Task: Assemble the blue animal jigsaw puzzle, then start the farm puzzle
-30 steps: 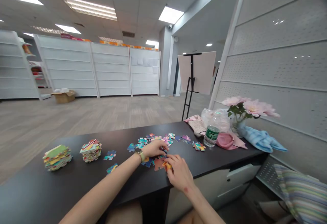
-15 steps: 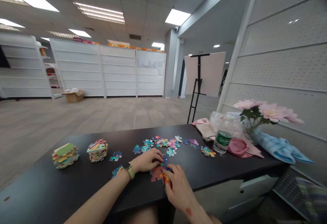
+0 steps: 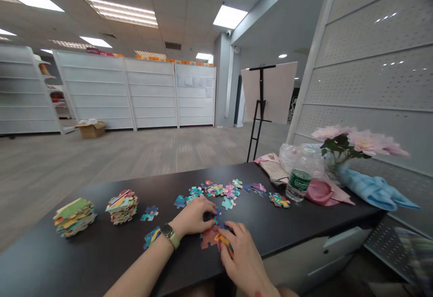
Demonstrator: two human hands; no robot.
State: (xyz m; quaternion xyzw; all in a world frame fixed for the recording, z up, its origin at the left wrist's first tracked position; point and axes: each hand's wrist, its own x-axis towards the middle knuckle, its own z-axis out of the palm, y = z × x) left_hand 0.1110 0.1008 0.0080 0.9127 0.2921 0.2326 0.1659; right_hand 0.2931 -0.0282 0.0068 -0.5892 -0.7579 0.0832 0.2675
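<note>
My left hand [image 3: 195,215], with a watch on its wrist, rests on the black table with thumb and fingers closed on the joined jigsaw pieces. The brown jigsaw piece [image 3: 208,237] and the blue jigsaw piece [image 3: 219,217] lie at its fingertips, partly covered. My right hand [image 3: 244,252] pinches an orange and yellow jigsaw piece [image 3: 223,241] against the right edge of the brown one. Just beyond my hands lies a spread of loose jigsaw pieces [image 3: 216,190]. Blue pieces [image 3: 152,237] lie left of my left wrist, near another piece [image 3: 149,213].
Two stacks of jigsaw pieces [image 3: 73,218] [image 3: 122,206] stand at the left of the table [image 3: 111,256]. On the right are joined pieces [image 3: 279,200], a water bottle [image 3: 298,184], pink cloth [image 3: 326,192], a flower vase [image 3: 334,166] and blue cloth [image 3: 368,189]. An easel [image 3: 259,112] stands behind.
The view has shifted slightly. Both hands stay at the joined pieces, my right fingers still on the orange and yellow jigsaw piece, which now shows more.
</note>
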